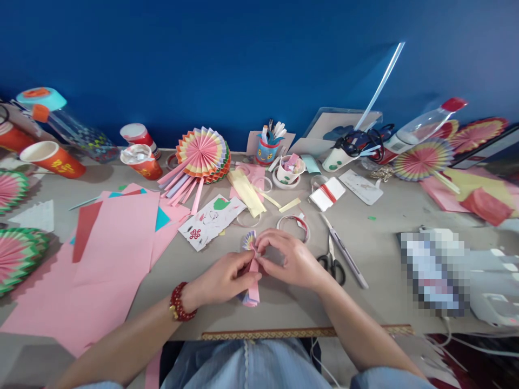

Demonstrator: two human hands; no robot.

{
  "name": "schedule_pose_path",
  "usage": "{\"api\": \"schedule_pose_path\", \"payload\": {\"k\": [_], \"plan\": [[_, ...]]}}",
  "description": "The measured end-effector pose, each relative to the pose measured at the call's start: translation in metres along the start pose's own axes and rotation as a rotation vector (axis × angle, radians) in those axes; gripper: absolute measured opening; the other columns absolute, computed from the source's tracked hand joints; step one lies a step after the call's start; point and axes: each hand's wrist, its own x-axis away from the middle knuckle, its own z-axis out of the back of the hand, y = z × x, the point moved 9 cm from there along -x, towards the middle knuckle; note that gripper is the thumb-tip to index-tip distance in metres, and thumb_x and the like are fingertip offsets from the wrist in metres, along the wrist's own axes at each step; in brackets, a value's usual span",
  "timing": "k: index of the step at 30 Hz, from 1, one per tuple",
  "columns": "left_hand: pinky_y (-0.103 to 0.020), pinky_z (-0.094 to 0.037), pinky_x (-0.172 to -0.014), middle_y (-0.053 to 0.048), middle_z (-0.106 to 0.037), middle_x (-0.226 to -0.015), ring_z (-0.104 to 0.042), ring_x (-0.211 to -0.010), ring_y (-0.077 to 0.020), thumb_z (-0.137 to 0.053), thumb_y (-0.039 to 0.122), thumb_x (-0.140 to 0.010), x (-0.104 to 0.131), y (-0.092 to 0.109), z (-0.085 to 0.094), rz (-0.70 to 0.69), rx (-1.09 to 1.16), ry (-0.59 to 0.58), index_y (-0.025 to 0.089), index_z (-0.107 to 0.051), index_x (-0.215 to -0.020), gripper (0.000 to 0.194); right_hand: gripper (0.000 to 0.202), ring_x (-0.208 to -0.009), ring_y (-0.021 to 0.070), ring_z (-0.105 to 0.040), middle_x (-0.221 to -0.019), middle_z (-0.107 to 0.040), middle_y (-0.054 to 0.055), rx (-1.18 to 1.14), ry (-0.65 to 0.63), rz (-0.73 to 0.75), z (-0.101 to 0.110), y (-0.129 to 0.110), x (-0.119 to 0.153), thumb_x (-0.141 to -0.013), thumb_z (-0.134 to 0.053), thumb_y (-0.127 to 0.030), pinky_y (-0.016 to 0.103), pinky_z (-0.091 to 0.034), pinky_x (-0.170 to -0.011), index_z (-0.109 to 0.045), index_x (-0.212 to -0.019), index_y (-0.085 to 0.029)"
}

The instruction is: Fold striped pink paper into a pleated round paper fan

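Between my two hands is a pleated paper strip [252,294], pink with lilac and yellow edges, its folds pressed together and its upper end fanned out a little. My left hand [225,276], with a red bead bracelet on the wrist, grips it from the left, thumb across the pleats. From the right, the fingertips of my right hand [290,259] pinch at its middle, just below the fanned end; whether they hold something thin there I cannot make out. Black-handled scissors [335,267] and a grey-white utility knife [348,258] lie right of my right hand. A tape roll [294,227] lies just beyond it.
Pink paper sheets [117,232] cover the table's left side. Finished paper fans [203,154] stand at the back, near orange paper cups [54,159] and a pen holder [267,149]. A clear bottle [421,129] leans back right. A phone [432,273] lies at the right.
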Motion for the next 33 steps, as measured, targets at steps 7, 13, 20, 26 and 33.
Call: {"api": "schedule_pose_path", "payload": {"k": [7, 13, 20, 26, 33], "plan": [[-0.024, -0.028, -0.055, 0.006, -0.041, -0.067, -0.035, -0.06, -0.0098, -0.052, 0.028, -0.09, 0.0001, -0.0008, -0.001, 0.007, 0.003, -0.001, 0.019, -0.041, -0.075, 0.02, 0.019, -0.091, 0.0187, -0.062, -0.093, -0.065, 0.003, 0.021, 0.029, 0.018, -0.0021, 0.0007, 0.0003, -0.078, -0.059, -0.007, 0.033, -0.05, -0.083, -0.052, -0.086, -0.023], [-0.024, -0.029, -0.056, 0.006, -0.042, -0.067, -0.036, -0.06, -0.0104, -0.053, 0.028, -0.09, 0.0004, -0.0008, -0.0002, -0.003, -0.021, 0.018, 0.019, -0.043, -0.076, 0.019, 0.018, -0.096, 0.0203, -0.062, -0.095, -0.064, 0.004, 0.001, 0.038, 0.016, -0.0017, 0.0006, 0.0001, -0.079, -0.06, -0.008, 0.035, -0.05, -0.085, -0.052, -0.084, -0.023], [-0.025, -0.028, -0.056, 0.006, -0.042, -0.067, -0.035, -0.06, -0.0105, -0.053, 0.028, -0.09, 0.0008, -0.0007, 0.0006, -0.005, -0.054, 0.028, 0.02, -0.042, -0.075, 0.021, 0.019, -0.095, 0.02, -0.062, -0.095, -0.064, 0.004, -0.025, 0.032, 0.015, -0.0012, -0.0014, -0.0016, -0.077, -0.057, -0.005, 0.035, -0.05, -0.085, -0.053, -0.081, -0.023], [-0.025, -0.029, -0.058, 0.005, -0.045, -0.069, -0.038, -0.061, -0.0117, -0.053, 0.028, -0.091, 0.0012, 0.0002, 0.0015, -0.042, -0.142, 0.063, 0.02, -0.041, -0.078, 0.019, 0.015, -0.095, 0.02, -0.061, -0.095, -0.062, 0.005, -0.028, 0.042, 0.003, 0.0003, 0.0001, -0.0012, -0.079, -0.058, -0.007, 0.034, -0.049, -0.086, -0.054, -0.08, -0.022], [-0.026, -0.028, -0.058, 0.005, -0.044, -0.067, -0.039, -0.06, -0.0123, -0.05, 0.025, -0.092, 0.0051, 0.002, -0.0012, -0.043, -0.191, 0.066, 0.021, -0.039, -0.08, 0.017, 0.014, -0.095, 0.0202, -0.06, -0.096, -0.061, 0.006, -0.014, 0.043, 0.003, 0.0, -0.0014, -0.0012, -0.078, -0.058, -0.007, 0.035, -0.048, -0.086, -0.055, -0.081, -0.021]]}}
